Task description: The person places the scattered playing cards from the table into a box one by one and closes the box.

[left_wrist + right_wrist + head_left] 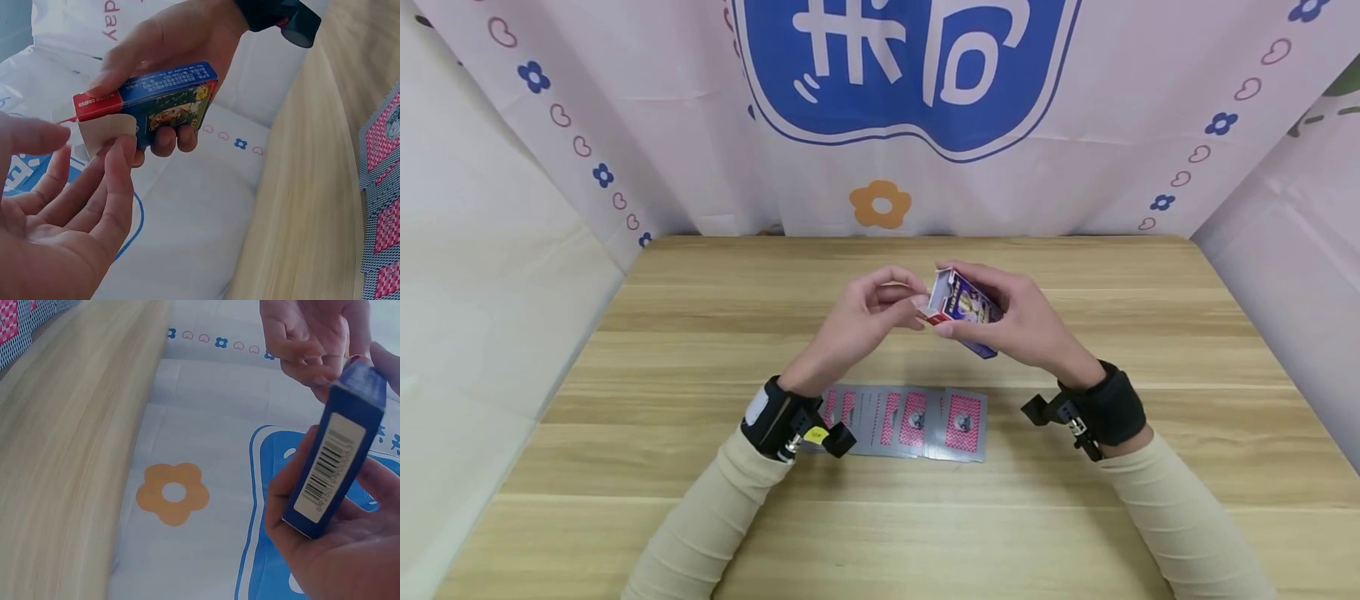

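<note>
In the head view my right hand (1018, 317) grips a small blue and red playing-card box (972, 307) by its sides, above the table. The box is tilted, its open end toward my left hand (868, 317). At that end, the left wrist view shows a white flap (107, 132) folded out. Fingertips of my left hand touch this flap, while the thumb lies at the red edge of the box. A barcode label (330, 467) on the box's narrow side faces the right wrist camera. Below the hands, playing cards (962, 423) lie face down in an overlapping row.
A wooden table (700, 333) carries the cards, whose left end is partly hidden behind my left wrist strap. A yellow piece (816, 434) shows beside that strap. Behind the table's back edge hangs a white printed cloth (820, 192).
</note>
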The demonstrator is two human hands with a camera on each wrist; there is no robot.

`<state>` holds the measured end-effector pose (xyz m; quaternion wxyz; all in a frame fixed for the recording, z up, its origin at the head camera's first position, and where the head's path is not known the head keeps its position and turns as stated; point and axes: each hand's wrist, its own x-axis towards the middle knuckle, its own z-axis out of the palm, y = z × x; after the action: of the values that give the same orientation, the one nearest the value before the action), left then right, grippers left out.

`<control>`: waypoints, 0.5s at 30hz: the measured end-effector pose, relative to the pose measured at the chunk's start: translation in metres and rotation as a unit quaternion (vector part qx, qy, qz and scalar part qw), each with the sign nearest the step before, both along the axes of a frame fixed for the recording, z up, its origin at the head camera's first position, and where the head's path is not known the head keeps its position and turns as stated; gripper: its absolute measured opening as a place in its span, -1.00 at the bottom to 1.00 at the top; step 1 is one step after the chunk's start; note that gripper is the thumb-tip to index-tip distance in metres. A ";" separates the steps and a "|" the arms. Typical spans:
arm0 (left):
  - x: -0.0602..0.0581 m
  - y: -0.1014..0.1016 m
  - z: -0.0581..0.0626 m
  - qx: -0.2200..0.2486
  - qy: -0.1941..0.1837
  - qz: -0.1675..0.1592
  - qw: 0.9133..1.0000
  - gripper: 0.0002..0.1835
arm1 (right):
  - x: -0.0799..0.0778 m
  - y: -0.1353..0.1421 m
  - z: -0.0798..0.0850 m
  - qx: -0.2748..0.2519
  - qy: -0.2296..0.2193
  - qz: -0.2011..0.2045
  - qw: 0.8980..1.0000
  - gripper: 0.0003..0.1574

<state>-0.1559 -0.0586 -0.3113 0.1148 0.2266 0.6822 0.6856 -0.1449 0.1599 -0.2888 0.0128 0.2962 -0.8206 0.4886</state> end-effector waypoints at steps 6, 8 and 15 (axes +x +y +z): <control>0.009 -0.001 0.014 -0.019 0.050 -0.039 0.998 -0.58 | 0.001 0.004 0.002 0.003 -0.008 0.007 1.000 -0.20; 0.010 -0.001 0.016 -0.021 0.070 -0.048 0.996 -0.49 | 0.002 0.006 0.003 0.009 -0.014 0.011 1.000 -0.19; 0.009 -0.002 0.016 -0.031 0.085 -0.066 0.994 -0.39 | 0.007 0.008 0.007 0.040 -0.041 0.023 0.998 -0.09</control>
<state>-0.1468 -0.0610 -0.2955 0.1087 0.3248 0.6941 0.6332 -0.1382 0.1679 -0.2818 -0.0441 0.2947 -0.8321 0.4677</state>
